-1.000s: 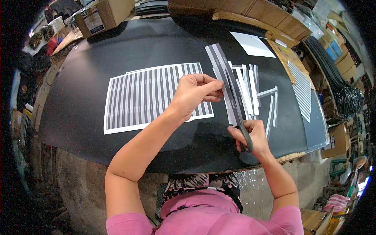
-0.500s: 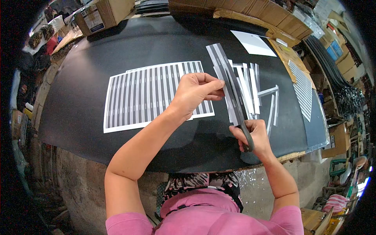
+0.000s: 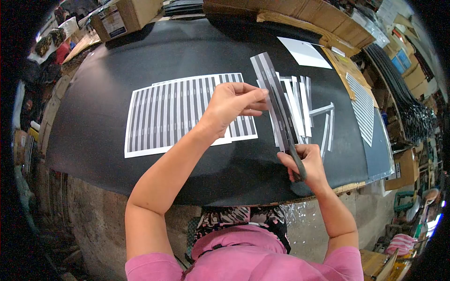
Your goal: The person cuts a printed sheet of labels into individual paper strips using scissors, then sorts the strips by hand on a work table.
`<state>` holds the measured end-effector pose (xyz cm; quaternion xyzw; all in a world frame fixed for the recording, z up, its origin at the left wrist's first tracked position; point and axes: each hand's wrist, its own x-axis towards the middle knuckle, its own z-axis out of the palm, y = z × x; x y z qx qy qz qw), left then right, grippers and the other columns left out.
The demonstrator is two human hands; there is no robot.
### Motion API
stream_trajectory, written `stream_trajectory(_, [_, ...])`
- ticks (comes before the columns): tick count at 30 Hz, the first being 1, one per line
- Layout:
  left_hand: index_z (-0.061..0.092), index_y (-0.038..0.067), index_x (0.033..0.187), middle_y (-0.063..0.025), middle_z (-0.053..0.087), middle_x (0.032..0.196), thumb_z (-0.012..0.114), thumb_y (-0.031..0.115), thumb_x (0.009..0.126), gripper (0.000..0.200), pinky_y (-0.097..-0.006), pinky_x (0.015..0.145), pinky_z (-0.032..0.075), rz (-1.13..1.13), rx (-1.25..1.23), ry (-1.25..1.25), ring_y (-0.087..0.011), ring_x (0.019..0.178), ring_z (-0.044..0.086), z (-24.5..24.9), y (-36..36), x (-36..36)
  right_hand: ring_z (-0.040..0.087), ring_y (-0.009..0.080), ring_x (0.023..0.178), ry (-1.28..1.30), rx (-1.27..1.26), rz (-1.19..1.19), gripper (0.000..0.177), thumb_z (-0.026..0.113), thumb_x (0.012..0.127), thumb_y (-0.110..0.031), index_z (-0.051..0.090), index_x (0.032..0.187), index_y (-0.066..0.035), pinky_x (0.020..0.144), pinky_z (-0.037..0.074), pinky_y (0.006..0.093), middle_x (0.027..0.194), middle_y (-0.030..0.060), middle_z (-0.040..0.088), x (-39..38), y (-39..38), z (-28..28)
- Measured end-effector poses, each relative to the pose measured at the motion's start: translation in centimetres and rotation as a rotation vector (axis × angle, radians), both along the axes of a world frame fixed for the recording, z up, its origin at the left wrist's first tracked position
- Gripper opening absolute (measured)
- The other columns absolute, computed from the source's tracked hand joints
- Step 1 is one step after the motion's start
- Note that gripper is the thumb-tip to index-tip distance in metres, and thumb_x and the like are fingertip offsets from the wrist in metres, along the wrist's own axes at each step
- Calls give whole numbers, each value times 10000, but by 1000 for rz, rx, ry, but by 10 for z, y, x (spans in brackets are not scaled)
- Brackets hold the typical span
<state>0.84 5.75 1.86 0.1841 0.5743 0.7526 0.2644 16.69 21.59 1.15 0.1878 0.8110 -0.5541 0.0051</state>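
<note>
My left hand point(image 3: 237, 104) pinches the left edge of a striped paper strip point(image 3: 262, 68), printed in black and grey with small lettering. The strip is held above the table, slanting from upper left to lower right. In my right hand point(image 3: 307, 166) is a pair of scissors point(image 3: 298, 164), gripped by the dark handles. Its blades run up along the strip, and the paper partly hides them. To the left of my left hand lie striped sheets point(image 3: 173, 114) with white borders, overlapping each other. Several cut strips point(image 3: 304, 105) lie in a loose pile behind the scissors.
A black-covered table point(image 3: 93, 126) carries all this. A white sheet point(image 3: 304, 51) lies at the back right, with another striped sheet point(image 3: 361, 107) near the right edge. Cardboard boxes point(image 3: 124, 21) stand along the back. Paper scraps point(image 3: 300, 215) litter the floor.
The strip and scissors have shifted slightly to the right, and the strip's upper end now shows wider stripes. My left hand has moved up a little along the strip.
</note>
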Motion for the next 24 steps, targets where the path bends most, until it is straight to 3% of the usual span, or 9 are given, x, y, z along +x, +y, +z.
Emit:
stream_trajectory(11, [614,-13,851,-95,634,777,642,148,825,166,-257,562,551,-39,0,34,-171,666,656,0,0,7,520,85,429,-39,-89,60,283,713,742,-236,608,640,6,389,388,224,514,26,542,-5,-3,-1])
stream_trajectory(24, [603,-17,832,-101,630,762,651,151,817,175,-265,581,556,-44,74,12,-177,661,654,-5,4,10,511,88,395,-25,-52,37,302,714,755,-237,604,610,4,362,377,229,479,28,535,-7,-5,-1])
